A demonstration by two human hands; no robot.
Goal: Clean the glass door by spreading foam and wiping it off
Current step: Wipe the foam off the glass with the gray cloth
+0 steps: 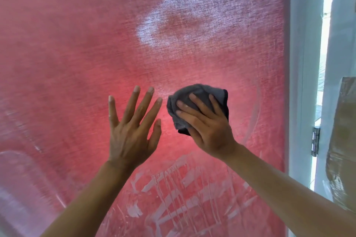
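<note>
The glass door [77,44] lies bare above and to the left of both hands. The left hand [133,131], spread flat, sits just beside the grey cloth [192,102], leaving a narrow gap. Toward the right edge, the white frame [302,63] and hinge [315,141] bound the glass.

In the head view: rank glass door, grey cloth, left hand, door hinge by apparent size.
1. glass door
2. left hand
3. grey cloth, partly hidden under the right hand, so the order with the left hand is unsure
4. door hinge
</note>
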